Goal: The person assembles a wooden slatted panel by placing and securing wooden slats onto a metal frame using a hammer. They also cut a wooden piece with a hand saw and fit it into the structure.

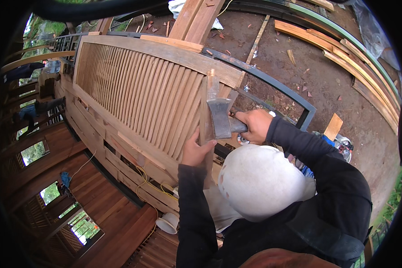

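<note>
2 hands | right hand (256, 125) grip clamped on hatchet (221, 117) handle (head leftward) | left hand (194, 149) grips slat (206, 111)

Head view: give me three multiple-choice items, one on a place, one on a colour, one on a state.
1. Where is the head of the hatchet?
A. Flat on the soil
B. Against the upright wooden strip at the right end of the louvred panel
C. Hung on a wall hook

2. What colour is the helmet?
A. Yellow
B. Blue
C. White

3. What is the left hand doing?
A. Gripping the wooden strip
B. Hanging open and free
C. Holding a drill

Answers:
1 B: the grey blade sits against the strip, with the right hand closed on the handle.
2 C: the whole shell is plain white.
3 A: its thumb and fingers close around the strip just below the blade.
</note>
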A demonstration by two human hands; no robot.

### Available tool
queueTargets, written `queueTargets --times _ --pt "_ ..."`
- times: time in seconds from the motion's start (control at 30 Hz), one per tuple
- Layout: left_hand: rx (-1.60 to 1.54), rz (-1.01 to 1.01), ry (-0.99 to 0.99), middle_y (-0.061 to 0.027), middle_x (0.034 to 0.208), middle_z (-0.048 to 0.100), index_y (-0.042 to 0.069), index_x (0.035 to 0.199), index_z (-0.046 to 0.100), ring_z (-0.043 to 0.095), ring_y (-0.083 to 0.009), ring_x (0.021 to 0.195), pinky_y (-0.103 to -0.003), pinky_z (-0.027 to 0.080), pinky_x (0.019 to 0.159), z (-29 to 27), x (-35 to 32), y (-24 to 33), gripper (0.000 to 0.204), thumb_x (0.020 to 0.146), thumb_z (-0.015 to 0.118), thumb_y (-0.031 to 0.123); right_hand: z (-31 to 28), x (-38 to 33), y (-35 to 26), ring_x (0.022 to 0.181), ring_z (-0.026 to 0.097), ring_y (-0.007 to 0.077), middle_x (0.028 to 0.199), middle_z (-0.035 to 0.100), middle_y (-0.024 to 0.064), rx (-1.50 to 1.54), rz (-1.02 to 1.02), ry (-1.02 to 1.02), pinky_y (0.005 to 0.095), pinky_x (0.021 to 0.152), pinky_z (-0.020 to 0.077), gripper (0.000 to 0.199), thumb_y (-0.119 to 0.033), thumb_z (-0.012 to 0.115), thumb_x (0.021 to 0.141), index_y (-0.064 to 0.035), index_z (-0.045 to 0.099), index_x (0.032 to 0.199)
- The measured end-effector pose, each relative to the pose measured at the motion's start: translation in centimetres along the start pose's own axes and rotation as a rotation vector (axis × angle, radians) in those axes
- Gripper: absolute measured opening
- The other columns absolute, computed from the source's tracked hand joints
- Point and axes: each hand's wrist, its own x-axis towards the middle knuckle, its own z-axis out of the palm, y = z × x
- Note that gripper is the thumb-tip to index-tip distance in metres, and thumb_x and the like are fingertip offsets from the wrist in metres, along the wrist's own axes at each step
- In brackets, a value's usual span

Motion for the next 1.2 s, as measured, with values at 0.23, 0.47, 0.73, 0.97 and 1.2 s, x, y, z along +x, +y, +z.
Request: queueTargets --times 0.23,0.47,0.73,0.97,1.2 --pt "0.017 0.037 -0.031 -0.0168 0.132 0.061 -0.011 0.147 0.037 0.060 -0.0193 0.118 -0.032 0.047 0.101 -0.5 0.5 -1.4 0.078 0.085 0.077 0.012 -1.5 1.9 0.7 0.076 0.067 0.0428 0.077 0.068 0.0190 -0.058 -0.022 0.031 0.0508 0.068 0.0537 0.028 -0.018 0.066 0.075 -0.0094 0.061 0.101" --pt "-0.066 0.038 -0.032 -0.0239 0.132 0.059 -0.021 0.144 0.033 0.058 -0.0220 0.121 -0.032 0.045 0.103 -0.2 0.6 -1.6 0.089 0.082 0.082 0.018 -1.0 1.6 -0.3 0.075 0.066 0.0429 0.075 0.065 0.0207 -0.056 -0.080 -0.081 0.0511 0.067 0.0524 0.026 -0.015 0.070 0.073 -0.0049 0.055 0.092" --pt "0.360 0.053 0.190 -0.0181 0.128 0.062 -0.005 0.147 0.041 0.064 -0.0265 0.113 -0.036 0.051 0.094 1.9 -1.0 2.7 0.083 0.079 0.081 0.017 -3.2 2.3 2.0 0.074 0.067 0.0429 0.076 0.066 0.0233 0.202 0.145 0.379 0.0476 0.067 0.0528 0.029 -0.021 0.070 0.077 -0.0020 0.058 0.095" --pt "0.894 0.348 0.652 -0.0193 0.116 0.058 0.003 0.143 0.046 0.058 -0.0421 0.103 -0.049 0.049 0.089 3.9 -0.2 0.9 0.091 0.065 0.087 0.025 -1.4 -3.6 -1.1 0.080 0.067 0.0456 0.084 0.067 0.0273 0.053 0.071 0.096 0.0512 0.072 0.0548 0.044 -0.029 0.068 0.081 0.0011 0.055 0.110" --pt "0.924 0.442 0.775 -0.0175 0.122 0.058 0.006 0.144 0.047 0.055 -0.0393 0.110 -0.051 0.044 0.092 5.1 0.8 -0.8 0.095 0.060 0.089 0.022 3.6 -1.4 0.1 0.081 0.068 0.0453 0.086 0.068 0.0269 0.022 0.009 -0.099 0.0509 0.072 0.0552 0.051 -0.037 0.072 0.085 0.0015 0.056 0.113"
